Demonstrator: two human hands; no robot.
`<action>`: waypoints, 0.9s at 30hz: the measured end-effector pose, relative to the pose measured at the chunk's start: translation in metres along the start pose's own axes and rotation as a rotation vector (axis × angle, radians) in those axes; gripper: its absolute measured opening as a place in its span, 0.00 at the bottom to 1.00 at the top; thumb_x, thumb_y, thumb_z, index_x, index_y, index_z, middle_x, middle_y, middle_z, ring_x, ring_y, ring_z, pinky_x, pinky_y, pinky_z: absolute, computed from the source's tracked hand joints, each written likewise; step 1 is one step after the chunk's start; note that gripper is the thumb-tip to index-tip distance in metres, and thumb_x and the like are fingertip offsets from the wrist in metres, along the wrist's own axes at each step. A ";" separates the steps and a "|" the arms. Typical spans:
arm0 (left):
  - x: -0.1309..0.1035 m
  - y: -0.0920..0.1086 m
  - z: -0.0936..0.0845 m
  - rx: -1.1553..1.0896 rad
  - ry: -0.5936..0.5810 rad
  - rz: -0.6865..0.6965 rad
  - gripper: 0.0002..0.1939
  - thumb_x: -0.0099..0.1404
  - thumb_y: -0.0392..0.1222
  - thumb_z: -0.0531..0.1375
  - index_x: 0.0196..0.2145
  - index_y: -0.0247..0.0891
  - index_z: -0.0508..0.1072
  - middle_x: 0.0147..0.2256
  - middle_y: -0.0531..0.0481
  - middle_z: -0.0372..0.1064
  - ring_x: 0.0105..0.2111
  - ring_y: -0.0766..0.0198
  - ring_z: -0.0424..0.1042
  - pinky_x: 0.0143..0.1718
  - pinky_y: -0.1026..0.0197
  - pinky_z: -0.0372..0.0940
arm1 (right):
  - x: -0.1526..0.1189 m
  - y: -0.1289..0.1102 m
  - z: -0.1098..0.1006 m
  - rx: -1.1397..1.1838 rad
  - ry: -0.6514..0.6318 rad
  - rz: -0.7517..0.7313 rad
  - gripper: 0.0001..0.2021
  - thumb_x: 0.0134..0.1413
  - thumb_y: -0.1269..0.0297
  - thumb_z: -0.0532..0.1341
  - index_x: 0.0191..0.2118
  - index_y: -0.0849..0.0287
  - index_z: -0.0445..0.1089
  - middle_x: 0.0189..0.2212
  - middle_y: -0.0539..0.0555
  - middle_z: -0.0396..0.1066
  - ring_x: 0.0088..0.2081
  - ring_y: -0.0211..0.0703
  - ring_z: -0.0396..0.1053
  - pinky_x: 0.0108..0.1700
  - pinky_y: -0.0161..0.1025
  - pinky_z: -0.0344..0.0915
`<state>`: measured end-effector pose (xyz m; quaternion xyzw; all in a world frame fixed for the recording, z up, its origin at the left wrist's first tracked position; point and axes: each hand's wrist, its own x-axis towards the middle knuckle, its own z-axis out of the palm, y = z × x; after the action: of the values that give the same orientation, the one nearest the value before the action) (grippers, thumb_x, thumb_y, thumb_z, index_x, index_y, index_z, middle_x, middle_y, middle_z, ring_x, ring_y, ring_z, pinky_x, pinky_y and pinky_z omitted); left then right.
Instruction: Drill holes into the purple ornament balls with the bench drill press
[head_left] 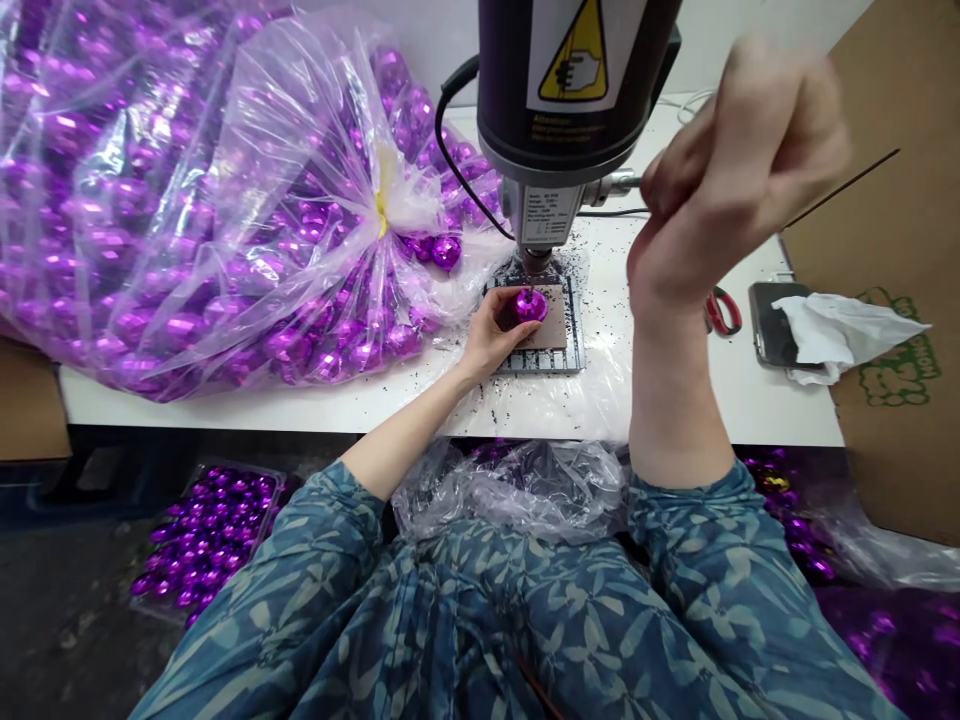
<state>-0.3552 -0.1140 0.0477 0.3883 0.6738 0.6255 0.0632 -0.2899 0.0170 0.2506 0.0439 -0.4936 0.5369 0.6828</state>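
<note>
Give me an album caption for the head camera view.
Left hand holds a shiny purple ball beneath a drill.

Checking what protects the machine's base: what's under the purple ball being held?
Under the purple ball is a flat brown board, and under that a grey slotted base, visible around the edges. The board's surface directly beneath the ball is hidden.

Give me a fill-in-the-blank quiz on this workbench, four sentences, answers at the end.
1. The purple ball under the machine is held by the person's ____ hand.
2. The tie around the neck of the big clear bag is colored ____.
3. The warning sign on the machine has the shape of a ____.
4. The crumpled tissue is colored ____.
Missing words: left; yellow; triangle; white.
</note>
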 end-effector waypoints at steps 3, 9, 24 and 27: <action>-0.017 0.027 -0.012 0.123 0.062 0.027 0.26 0.65 0.56 0.72 0.53 0.42 0.71 0.50 0.43 0.77 0.49 0.54 0.78 0.52 0.47 0.76 | 0.024 -0.003 0.015 0.007 0.002 0.113 0.21 0.65 0.76 0.52 0.20 0.55 0.51 0.10 0.40 0.43 0.12 0.25 0.44 0.19 0.32 0.37; -0.093 0.099 -0.055 0.434 -0.794 0.156 0.21 0.69 0.62 0.65 0.44 0.40 0.75 0.36 0.45 0.78 0.34 0.55 0.77 0.34 0.52 0.74 | 0.026 -0.001 0.013 0.091 -0.053 0.124 0.17 0.62 0.70 0.60 0.23 0.56 0.57 0.12 0.39 0.47 0.13 0.22 0.47 0.18 0.28 0.36; 0.127 -0.052 -0.113 0.538 0.144 -0.232 0.18 0.50 0.34 0.75 0.31 0.43 0.70 0.37 0.43 0.75 0.55 0.35 0.75 0.66 0.32 0.62 | 0.023 0.004 0.009 0.081 -0.053 0.051 0.22 0.50 0.50 0.67 0.24 0.56 0.54 0.13 0.39 0.48 0.14 0.22 0.48 0.17 0.30 0.38; 0.138 -0.058 -0.112 0.562 0.116 -0.343 0.25 0.42 0.28 0.75 0.35 0.42 0.72 0.42 0.42 0.74 0.58 0.32 0.74 0.67 0.29 0.61 | 0.024 0.004 0.007 0.069 -0.081 0.050 0.24 0.48 0.46 0.67 0.24 0.57 0.55 0.14 0.40 0.49 0.14 0.22 0.49 0.18 0.30 0.37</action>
<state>-0.5399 -0.1154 0.0748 0.2353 0.8779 0.4166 0.0194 -0.2986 0.0309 0.2693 0.0767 -0.5028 0.5682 0.6468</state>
